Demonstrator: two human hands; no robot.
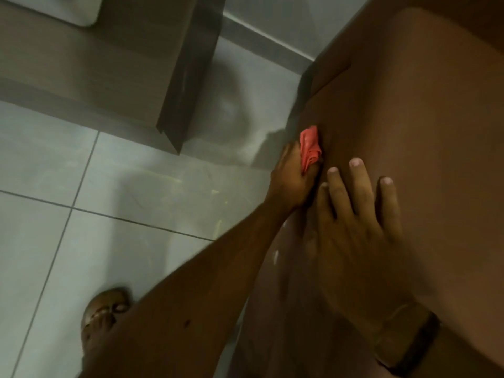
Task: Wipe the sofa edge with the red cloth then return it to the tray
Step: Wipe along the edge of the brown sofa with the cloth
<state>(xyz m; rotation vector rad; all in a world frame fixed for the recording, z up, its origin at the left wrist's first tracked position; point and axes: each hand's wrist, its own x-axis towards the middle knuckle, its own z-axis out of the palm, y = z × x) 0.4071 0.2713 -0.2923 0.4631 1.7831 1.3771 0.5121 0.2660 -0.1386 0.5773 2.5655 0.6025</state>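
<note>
The brown sofa (pixel 425 118) fills the right side of the view, its left edge running down toward the floor. A bunched red cloth (pixel 309 148) is pressed against that edge, with my left hand (pixel 293 178) shut on it from the floor side. Just to the right, my right hand (pixel 354 222) lies flat on the sofa's top surface with its fingers spread; it holds nothing. A dark band sits on that wrist. No tray can be made out for certain.
Grey floor tiles (pixel 95 173) cover the left half. A dark wooden table corner (pixel 174 110) juts toward the sofa, leaving a narrow gap. A pale object (pixel 81 12) rests on that table at the top left. My bare foot (pixel 103 315) stands near the bottom.
</note>
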